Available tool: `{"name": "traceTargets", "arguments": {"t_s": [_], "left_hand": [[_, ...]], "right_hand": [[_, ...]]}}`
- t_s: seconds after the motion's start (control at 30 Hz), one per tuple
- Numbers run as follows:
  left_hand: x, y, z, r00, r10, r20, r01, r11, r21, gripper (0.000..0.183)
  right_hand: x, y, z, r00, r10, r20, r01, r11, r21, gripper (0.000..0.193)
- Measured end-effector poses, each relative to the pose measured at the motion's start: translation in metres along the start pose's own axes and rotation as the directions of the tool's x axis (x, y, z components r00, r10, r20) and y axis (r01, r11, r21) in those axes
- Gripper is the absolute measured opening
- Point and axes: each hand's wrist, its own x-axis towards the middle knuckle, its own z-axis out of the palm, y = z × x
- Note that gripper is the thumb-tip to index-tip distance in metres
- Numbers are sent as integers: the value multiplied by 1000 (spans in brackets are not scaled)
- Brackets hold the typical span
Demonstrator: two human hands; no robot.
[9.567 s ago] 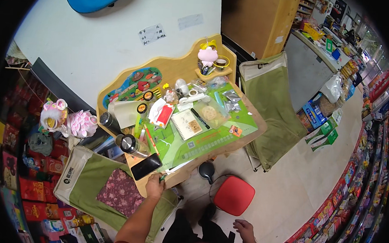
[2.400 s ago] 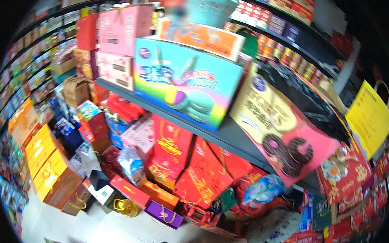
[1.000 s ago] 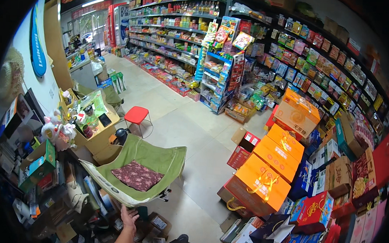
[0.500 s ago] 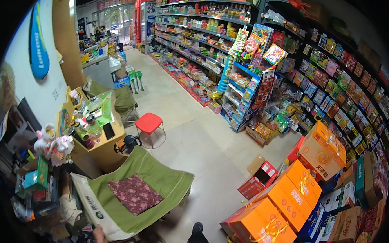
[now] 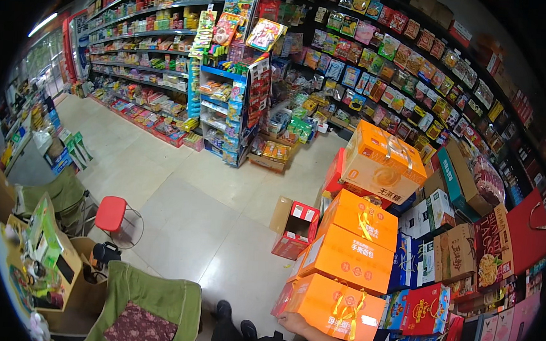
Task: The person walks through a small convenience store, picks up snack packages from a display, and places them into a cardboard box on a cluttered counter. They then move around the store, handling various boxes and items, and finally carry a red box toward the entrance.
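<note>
My right hand (image 5: pixel 294 323) is at the near left corner of an orange gift box (image 5: pixel 328 297) with a yellow ribbon handle. Its fingers are bent in and look closed; whatever they may hold is hidden. The forearm reaches in from the lower right, across the front of that box. Behind it, a second orange gift box (image 5: pixel 348 258) and a third orange gift box (image 5: pixel 360 221) stand in a row. My left hand is out of the picture.
A green folding chair (image 5: pixel 183 301) with a patterned cushion stands at lower left, near a red stool (image 5: pixel 111 213). An opened red carton (image 5: pixel 298 227) sits on the floor left of the boxes. Beyond it rises a snack display rack (image 5: pixel 224 106); packed shelves line the right.
The view has swung right, so the chair and stool now sit further left. My left hand has gone out of view. More of my right hand and forearm shows at the near orange box.
</note>
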Motion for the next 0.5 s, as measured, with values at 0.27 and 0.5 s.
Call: {"name": "traceTargets", "arguments": {"t_s": [0.27, 0.5], "left_hand": [[31, 69, 91, 949, 190, 251, -218, 972, 86, 21], [53, 186, 229, 614, 476, 629, -404, 875, -267, 21]], "right_hand": [[69, -19, -1, 995, 94, -26, -95, 995, -33, 29], [111, 7, -26, 967, 250, -57, -193, 857, 479, 23]]}}
